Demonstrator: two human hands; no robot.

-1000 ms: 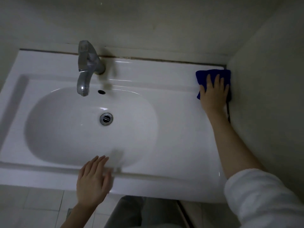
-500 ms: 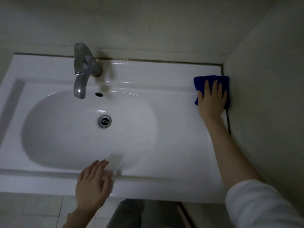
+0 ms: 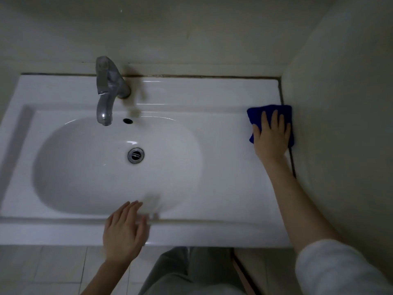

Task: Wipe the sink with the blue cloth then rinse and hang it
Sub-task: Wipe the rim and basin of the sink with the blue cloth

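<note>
Blue folded cloth (image 3: 258, 113) lies on the right ledge of the white ceramic sink (image 3: 191, 92), against the side wall, pressed flat under the right hand (image 3: 271, 135), fingers (image 3: 275, 119) straight. Wiping appears underway; basin, rinsing and hanging remain. Left hand (image 3: 123, 231), at the front rim, holds nothing, fingers relaxed. Chrome tap (image 3: 106, 92) overhangs the basin.

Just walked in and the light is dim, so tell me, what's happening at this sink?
A person stands at a white sink, wiping it. Their right hand presses flat on a folded blue cloth on the sink's right ledge, right up against the side wall. The left hand lies open over the front rim and holds nothing. No water shows at the faucet, so the cloth is not yet rinsed or hung.
</note>
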